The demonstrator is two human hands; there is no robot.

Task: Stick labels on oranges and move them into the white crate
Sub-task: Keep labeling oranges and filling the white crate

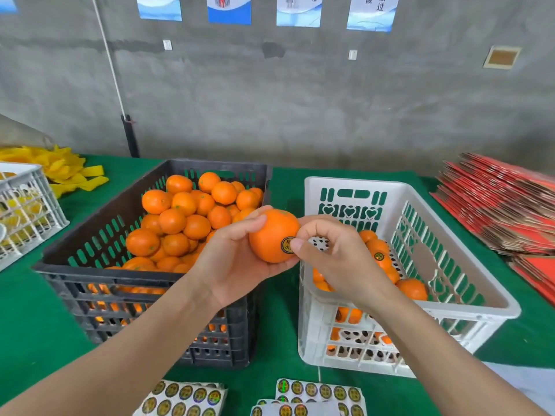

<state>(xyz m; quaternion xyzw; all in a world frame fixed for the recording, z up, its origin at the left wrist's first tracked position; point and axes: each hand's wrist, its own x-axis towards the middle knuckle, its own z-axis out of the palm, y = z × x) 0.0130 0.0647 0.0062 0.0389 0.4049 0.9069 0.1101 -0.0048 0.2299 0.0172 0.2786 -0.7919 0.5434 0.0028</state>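
Green table (33, 310) with a black crate (99, 271) of bare oranges toward its left and the white crate (354, 182) just beside it on the right, a few labelled ones already in the bottom. Two sticker sheets (321, 394) lie at the near edge

The orange (270, 235) being worked on is up in the air, over the gap between the crates. The left hand (231, 259) cups it from below and behind, fingers wrapped round it. The right hand (333, 253) has thumb and forefinger pinched on the label (287, 245) on the side facing it

Handling guess: light, firm, a bit waxy, so it could roll in a loose grip. A whole-palm hold like this seems right, and squeezing hard would likely bruise it. The sticker is thin and probably needs a firm rub to grab the curved peel

The label's a round black disc with a gold ring, and the characters on it are too small for me to read
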